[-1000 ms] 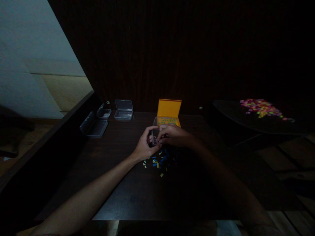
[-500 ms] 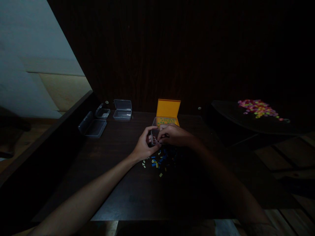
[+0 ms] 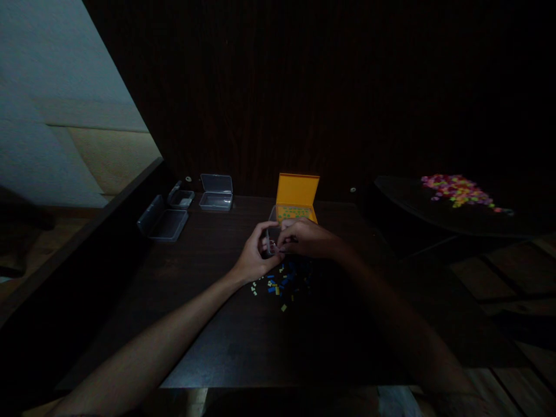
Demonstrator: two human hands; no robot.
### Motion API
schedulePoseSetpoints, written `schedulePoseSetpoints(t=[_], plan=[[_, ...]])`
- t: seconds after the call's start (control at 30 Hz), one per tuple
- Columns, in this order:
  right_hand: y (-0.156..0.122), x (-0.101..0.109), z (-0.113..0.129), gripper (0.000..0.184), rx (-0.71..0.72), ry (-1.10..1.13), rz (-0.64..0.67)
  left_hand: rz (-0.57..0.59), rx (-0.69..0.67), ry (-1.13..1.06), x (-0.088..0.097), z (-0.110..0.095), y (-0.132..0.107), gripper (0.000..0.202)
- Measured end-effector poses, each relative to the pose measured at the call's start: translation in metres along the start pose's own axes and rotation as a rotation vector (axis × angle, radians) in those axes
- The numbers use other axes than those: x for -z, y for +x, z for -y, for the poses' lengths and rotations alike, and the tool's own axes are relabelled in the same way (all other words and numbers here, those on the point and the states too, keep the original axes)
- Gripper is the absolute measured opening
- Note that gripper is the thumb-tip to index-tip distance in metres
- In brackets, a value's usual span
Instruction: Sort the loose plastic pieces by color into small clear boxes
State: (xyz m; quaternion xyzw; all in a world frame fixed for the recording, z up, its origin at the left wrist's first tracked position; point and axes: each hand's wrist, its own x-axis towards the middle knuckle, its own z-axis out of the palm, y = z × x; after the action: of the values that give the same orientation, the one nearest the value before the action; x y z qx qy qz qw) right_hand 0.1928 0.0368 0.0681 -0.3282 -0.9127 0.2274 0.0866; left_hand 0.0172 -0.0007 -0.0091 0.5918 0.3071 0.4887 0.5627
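Observation:
My left hand (image 3: pixel 255 255) is wrapped round the left side of a small clear plastic box (image 3: pixel 273 233), its thumb along the near edge. Over the box's right part, my right hand (image 3: pixel 306 237) has its fingers bent together and dipping inside. Whatever the right fingertips pinch is too dark and small to make out. Small pale pieces show at the bottom of the box. Just behind stands an open yellow box (image 3: pixel 297 190) with green marks inside. In front of my hands lie scattered small blue, yellow and pale building bricks (image 3: pixel 277 288).
Several open clear plastic boxes stand at the back left, among them one hinged box (image 3: pixel 216 200) and a larger one (image 3: pixel 169 226). A heap of pink, red and yellow small pieces (image 3: pixel 459 190) lies on a dark surface at right. A raised wooden edge (image 3: pixel 87 231) bounds the table's left.
My right fingers have shifted very slightly inside the clear box. My left hand keeps its hold, and the bricks lie as before.

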Motion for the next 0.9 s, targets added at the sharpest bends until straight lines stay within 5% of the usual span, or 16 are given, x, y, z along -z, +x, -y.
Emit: schedulePoseSetpoints(t=[0.9], plan=[[-0.006, 0.012, 0.003, 0.022, 0.001, -0.081, 0.056, 0.033, -0.016, -0.002, 0.003, -0.003, -0.002, 0.069]])
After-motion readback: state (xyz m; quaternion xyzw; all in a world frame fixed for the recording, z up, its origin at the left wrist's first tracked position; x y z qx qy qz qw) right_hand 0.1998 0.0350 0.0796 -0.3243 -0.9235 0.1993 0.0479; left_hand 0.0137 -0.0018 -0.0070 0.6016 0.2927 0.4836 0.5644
